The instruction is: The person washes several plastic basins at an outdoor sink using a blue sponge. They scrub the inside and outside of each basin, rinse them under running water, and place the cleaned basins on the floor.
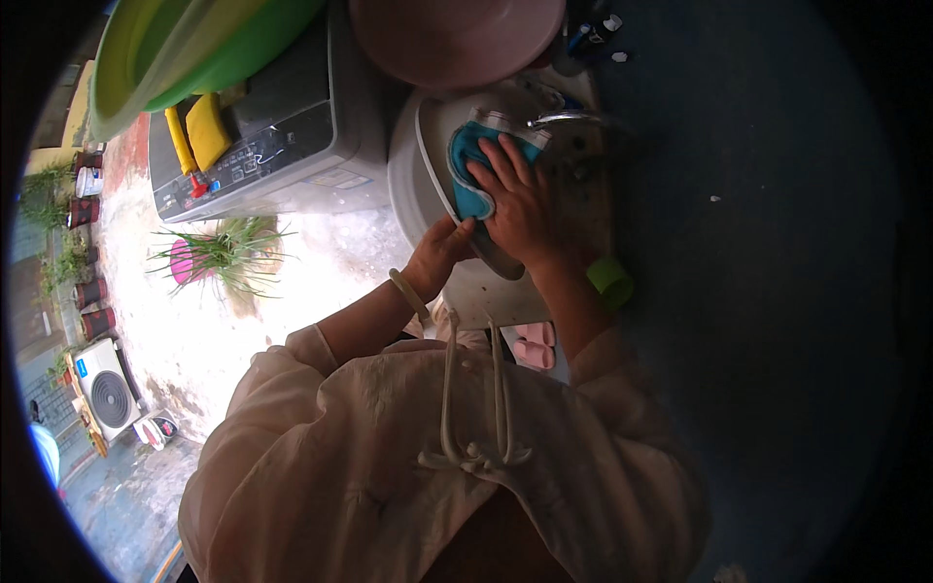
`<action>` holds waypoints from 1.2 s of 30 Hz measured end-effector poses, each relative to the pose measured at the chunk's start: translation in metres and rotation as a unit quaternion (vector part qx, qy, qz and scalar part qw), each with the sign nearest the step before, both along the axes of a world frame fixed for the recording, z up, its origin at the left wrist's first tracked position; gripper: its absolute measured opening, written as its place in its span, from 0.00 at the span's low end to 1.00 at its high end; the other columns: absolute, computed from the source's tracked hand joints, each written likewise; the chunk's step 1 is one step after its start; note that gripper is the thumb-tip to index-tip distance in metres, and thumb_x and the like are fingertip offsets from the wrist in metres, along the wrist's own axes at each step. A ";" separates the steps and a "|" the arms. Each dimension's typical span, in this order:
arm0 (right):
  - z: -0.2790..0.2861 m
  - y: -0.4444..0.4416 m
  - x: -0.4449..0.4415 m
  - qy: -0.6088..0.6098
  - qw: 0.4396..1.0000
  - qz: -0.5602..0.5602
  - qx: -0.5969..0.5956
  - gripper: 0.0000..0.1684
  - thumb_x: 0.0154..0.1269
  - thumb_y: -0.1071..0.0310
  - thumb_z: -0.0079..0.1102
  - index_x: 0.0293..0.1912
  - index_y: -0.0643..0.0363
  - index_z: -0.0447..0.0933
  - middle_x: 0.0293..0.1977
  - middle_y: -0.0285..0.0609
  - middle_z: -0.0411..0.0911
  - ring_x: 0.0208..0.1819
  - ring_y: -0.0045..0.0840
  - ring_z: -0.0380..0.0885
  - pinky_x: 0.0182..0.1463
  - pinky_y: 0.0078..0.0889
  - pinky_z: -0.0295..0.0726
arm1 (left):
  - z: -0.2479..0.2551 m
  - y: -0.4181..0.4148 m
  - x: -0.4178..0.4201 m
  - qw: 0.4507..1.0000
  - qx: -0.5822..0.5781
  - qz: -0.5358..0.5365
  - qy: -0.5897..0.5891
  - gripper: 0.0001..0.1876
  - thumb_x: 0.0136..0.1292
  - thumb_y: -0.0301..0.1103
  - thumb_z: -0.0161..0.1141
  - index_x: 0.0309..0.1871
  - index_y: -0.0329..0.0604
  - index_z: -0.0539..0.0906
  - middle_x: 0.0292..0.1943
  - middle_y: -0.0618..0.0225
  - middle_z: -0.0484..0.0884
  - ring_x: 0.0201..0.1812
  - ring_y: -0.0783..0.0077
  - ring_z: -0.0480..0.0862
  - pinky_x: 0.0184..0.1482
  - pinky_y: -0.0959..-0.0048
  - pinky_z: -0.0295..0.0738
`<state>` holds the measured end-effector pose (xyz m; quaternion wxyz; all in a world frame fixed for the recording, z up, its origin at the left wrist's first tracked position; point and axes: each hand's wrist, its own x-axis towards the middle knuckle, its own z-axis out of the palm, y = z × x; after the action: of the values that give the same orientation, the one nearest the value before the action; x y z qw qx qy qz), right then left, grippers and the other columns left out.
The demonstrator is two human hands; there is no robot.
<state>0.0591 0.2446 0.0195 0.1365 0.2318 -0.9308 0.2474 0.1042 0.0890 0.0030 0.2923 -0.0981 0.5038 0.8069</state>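
Observation:
My left hand (pixel 443 249), with a pale bangle on its wrist, grips the near left rim of a tilted, pale round basin or lid (pixel 431 157). On its inner face lies a teal cloth (pixel 466 157) with a light edging. My right hand (pixel 514 200) presses that cloth from above, fingers a little spread; its palm side is hidden. Beneath is a pale washbasin (pixel 402 171) on a worn counter. A chrome faucet (pixel 568 116) reaches over from the right, close to the cloth's upper right corner. No running water can be made out.
A washing machine (pixel 291 146) stands left, bearing a green basin (pixel 240 65), a yellow sponge or cloth (pixel 207 135) and a yellow-handled brush or tool (pixel 179 142). A pink basin (pixel 459 44) is beyond the sink. A green cup (pixel 611 283) sits right; pink slippers (pixel 535 344) lie below.

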 end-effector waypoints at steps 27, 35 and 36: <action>-0.041 0.014 0.067 0.012 0.995 0.071 0.070 0.24 0.52 0.68 0.57 0.52 0.48 0.75 0.63 0.37 0.64 0.66 0.31 0.59 0.51 0.39 0.67 | -0.004 -0.030 -0.050 0.994 0.073 0.082 -0.018 0.18 0.69 0.45 0.47 0.50 0.40 0.74 0.40 0.66 0.80 0.42 0.73 0.78 0.46 0.74 0.72; -0.019 0.011 0.043 0.031 0.998 0.037 0.037 0.22 0.54 0.67 0.54 0.51 0.48 0.74 0.64 0.37 0.64 0.67 0.31 0.59 0.52 0.40 0.65 | -0.007 -0.015 -0.005 1.000 0.016 -0.023 -0.006 0.19 0.68 0.42 0.51 0.55 0.38 0.73 0.45 0.66 0.79 0.46 0.72 0.78 0.52 0.71 0.70; -0.013 0.008 0.032 0.024 0.999 0.033 0.019 0.22 0.55 0.67 0.54 0.52 0.48 0.74 0.64 0.37 0.63 0.67 0.31 0.58 0.53 0.41 0.65 | -0.004 -0.013 -0.001 0.999 0.015 -0.042 0.003 0.19 0.68 0.41 0.52 0.56 0.38 0.73 0.47 0.65 0.78 0.48 0.71 0.77 0.54 0.70 0.69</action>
<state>0.0907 0.2530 0.0066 0.1461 0.2707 -0.9237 0.2285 0.1032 0.0760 -0.0014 0.3259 -0.0696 0.4965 0.8015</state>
